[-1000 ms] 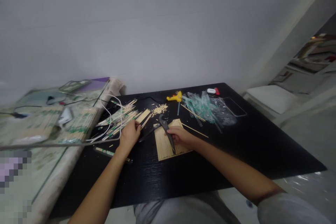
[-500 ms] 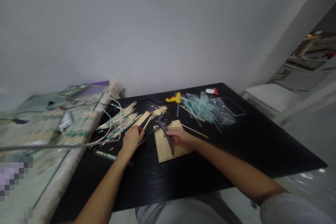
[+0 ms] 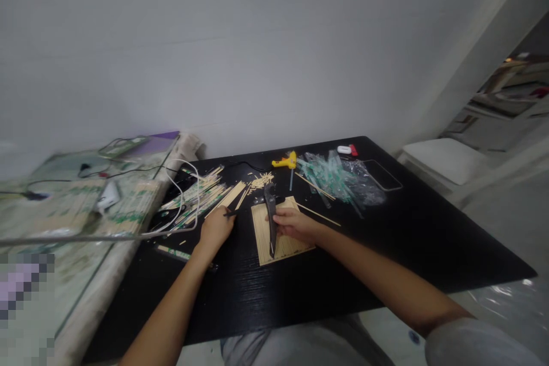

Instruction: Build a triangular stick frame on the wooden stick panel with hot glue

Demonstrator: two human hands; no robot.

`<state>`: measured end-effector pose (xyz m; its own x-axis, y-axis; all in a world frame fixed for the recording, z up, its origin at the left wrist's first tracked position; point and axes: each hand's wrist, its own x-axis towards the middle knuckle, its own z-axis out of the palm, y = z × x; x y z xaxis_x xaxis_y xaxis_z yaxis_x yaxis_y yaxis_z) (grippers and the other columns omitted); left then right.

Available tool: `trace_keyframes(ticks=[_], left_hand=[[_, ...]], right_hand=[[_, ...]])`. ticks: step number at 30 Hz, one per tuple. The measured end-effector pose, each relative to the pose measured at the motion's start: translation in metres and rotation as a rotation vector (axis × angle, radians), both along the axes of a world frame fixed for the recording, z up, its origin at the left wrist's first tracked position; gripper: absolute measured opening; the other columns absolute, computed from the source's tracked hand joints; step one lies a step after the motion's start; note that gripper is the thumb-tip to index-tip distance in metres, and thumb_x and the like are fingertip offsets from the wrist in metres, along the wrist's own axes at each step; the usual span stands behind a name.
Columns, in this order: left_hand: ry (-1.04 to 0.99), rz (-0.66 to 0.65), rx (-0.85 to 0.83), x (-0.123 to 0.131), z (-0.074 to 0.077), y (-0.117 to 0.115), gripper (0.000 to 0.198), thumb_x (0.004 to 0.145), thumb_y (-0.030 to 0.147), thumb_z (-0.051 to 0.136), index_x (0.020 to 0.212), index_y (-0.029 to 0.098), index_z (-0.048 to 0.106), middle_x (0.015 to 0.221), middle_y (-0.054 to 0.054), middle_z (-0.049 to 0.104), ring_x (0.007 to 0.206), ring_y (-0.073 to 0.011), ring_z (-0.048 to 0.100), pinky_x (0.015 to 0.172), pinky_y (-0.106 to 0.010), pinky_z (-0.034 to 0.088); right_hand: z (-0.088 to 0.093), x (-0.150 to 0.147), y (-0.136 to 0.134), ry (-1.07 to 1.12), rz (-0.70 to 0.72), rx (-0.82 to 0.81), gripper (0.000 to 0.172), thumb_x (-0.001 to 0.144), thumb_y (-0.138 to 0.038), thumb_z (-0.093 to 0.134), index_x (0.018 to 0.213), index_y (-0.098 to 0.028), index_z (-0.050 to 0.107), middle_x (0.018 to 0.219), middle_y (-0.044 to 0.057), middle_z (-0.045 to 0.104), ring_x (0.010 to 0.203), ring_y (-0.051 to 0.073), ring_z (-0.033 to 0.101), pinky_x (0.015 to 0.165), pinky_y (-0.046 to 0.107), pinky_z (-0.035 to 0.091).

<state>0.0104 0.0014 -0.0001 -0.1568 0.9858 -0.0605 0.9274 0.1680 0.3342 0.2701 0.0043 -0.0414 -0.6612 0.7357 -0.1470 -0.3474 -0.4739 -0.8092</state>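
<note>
Tool, dark, long, slightly curved, held by right hand over mat of pale parallel sticks, left hand beside mat, grip impossible to tell

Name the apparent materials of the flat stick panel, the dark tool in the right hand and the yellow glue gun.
Stick panel: likely bamboo or other wood, matte, from its pale tan, close parallel strips.
Dark tool: probably metal, judging by its dull dark-grey look; coated or plastic grips are possible.
Yellow glue gun: likely plastic, from its bright, mostly even colour; finish unclear at this size.
</note>
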Motion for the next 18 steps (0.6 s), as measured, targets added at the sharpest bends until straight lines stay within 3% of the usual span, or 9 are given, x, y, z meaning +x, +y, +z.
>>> trace_keyframes(ticks=[4,8,13,18], left_hand=[[-0.09,0.008,0.065,-0.001,-0.003,0.001,0.017,0.094,0.032,0.056,0.093,0.018,0.065,0.106,-0.02,0.074,0.102,-0.0364,0.07,0.085,-0.041,0.049],[-0.302,-0.032,0.114,0.001,-0.002,0.002,0.021,0.094,0.038,0.051,0.091,0.02,0.061,0.088,-0.011,0.069,0.089,-0.0294,0.067,0.08,-0.037,0.048],[-0.682,-0.223,-0.067,0.02,-0.003,-0.007,0.051,0.088,0.069,0.049,0.072,0.02,0.057,0.059,0.002,0.05,0.052,-0.0148,0.046,0.053,-0.026,0.036],[-0.916,-0.31,-0.194,0.036,-0.007,-0.019,0.056,0.078,0.072,0.068,0.077,0.017,0.064,0.061,0.003,0.055,0.047,-0.0079,0.037,0.046,-0.021,0.025]], right_hand=[[0.0,0.001,-0.001,0.006,-0.011,0.023,0.045,0.074,-0.044,0.092,0.105,-0.014,0.078,0.093,0.006,0.073,0.084,0.016,0.067,0.08,0.031,0.047],[0.001,0.0,-0.003,0.031,-0.032,0.026,0.04,0.075,-0.043,0.092,0.101,-0.016,0.079,0.1,0.008,0.074,0.096,0.019,0.068,0.094,0.037,0.048],[0.006,-0.002,-0.007,0.063,-0.006,0.054,0.046,0.078,-0.043,0.089,0.115,-0.018,0.078,0.118,0.013,0.075,0.118,0.024,0.067,0.113,0.044,0.04],[0.013,-0.004,-0.009,0.098,0.03,0.117,0.044,0.081,-0.047,0.086,0.112,-0.017,0.079,0.116,0.013,0.077,0.108,0.024,0.071,0.111,0.045,0.044]])
